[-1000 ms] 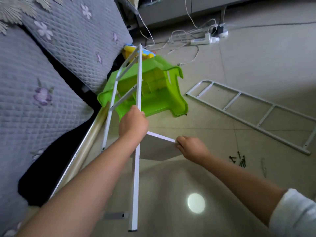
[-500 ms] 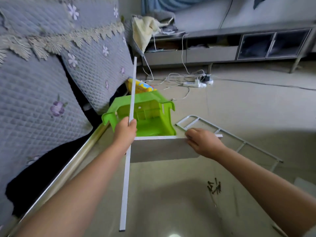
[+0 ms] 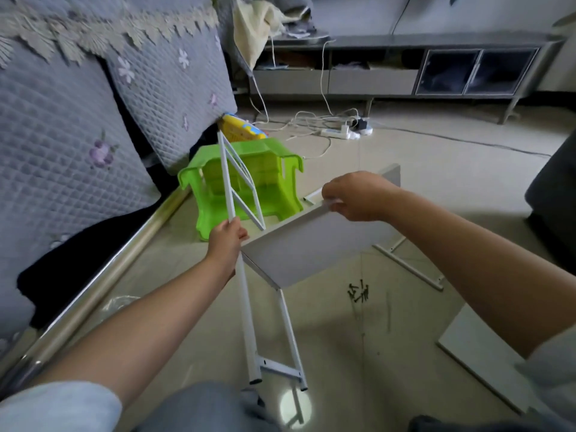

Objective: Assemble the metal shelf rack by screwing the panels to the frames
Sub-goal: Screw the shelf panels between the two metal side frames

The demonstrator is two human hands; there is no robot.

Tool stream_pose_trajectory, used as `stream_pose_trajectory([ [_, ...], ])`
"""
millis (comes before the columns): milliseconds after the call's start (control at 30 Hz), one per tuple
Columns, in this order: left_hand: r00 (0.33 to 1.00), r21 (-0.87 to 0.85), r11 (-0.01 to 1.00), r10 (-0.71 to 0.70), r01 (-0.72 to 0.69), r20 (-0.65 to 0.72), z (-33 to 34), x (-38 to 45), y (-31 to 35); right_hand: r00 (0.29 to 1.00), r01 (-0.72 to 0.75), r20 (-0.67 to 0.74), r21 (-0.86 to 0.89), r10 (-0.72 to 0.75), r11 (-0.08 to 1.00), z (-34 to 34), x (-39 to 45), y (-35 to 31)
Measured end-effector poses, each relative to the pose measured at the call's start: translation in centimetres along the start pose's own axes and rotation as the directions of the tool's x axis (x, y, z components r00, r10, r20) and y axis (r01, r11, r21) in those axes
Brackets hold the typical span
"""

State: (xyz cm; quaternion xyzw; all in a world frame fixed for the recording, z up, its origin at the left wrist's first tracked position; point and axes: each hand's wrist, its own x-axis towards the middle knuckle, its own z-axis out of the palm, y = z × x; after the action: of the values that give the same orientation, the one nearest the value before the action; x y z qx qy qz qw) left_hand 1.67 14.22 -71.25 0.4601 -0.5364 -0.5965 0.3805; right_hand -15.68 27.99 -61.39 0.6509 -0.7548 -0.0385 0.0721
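A white metal ladder frame [image 3: 246,310] stands tilted on its feet in the middle of the floor. My left hand [image 3: 227,240] grips its left rail about halfway up. A grey shelf panel [image 3: 308,247] meets the frame at that height and reaches out to the right. My right hand [image 3: 355,194] holds the panel's far top edge. A small heap of black screws [image 3: 358,293] lies on the floor under the panel. A second white frame [image 3: 408,265] lies flat behind, mostly hidden by the panel and my right arm.
A green plastic stool [image 3: 249,185] lies overturned behind the frame. A quilted grey sofa [image 3: 62,145] with a metal rail runs along the left. Another flat panel [image 3: 480,353] lies at the lower right. Cables and a power strip [image 3: 339,132] are farther back by the low cabinet.
The frame has turned so both rails and its feet show. The panel has swung round to the right and now tilts. My right hand has shifted along the panel's top edge.
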Motion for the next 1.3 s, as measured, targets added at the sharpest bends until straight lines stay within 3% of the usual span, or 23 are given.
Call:
stream_pose_trajectory([
  [233,0.989,-0.027,0.989,-0.145,0.145,-0.004,0.0,-1.6,-1.7,0.999,-0.001,0.044,-0.018,0.002,1.000,0.3,-0.3,-0.4],
  [433,0.967,-0.049,0.966,-0.256,0.255,-0.015,0.4,2.2,-5.7,0.996,0.044,0.079,-0.114,-0.035,0.992,3.4,3.4,-0.5],
  [667,0.952,-0.177,0.936,-0.302,0.304,0.038,1.9,10.3,-10.3,0.989,0.073,0.137,-0.174,-0.049,0.982,7.7,10.6,0.3],
  [933,0.917,-0.435,0.815,-0.392,0.383,0.073,1.7,16.8,-15.8,0.957,0.194,0.261,-0.263,-0.124,0.945,10.2,16.6,-2.7],
  [1100,0.918,-0.133,0.909,-0.393,0.396,0.044,0.1,18.3,-18.7,0.913,0.275,0.369,-0.243,-0.174,0.930,13.1,18.8,-5.7],
  [1300,0.894,0.001,0.895,-0.447,0.447,0.034,-2.2,19.7,-22.0,0.869,0.374,0.427,-0.239,-0.249,0.896,14.1,21.5,-10.6],
])
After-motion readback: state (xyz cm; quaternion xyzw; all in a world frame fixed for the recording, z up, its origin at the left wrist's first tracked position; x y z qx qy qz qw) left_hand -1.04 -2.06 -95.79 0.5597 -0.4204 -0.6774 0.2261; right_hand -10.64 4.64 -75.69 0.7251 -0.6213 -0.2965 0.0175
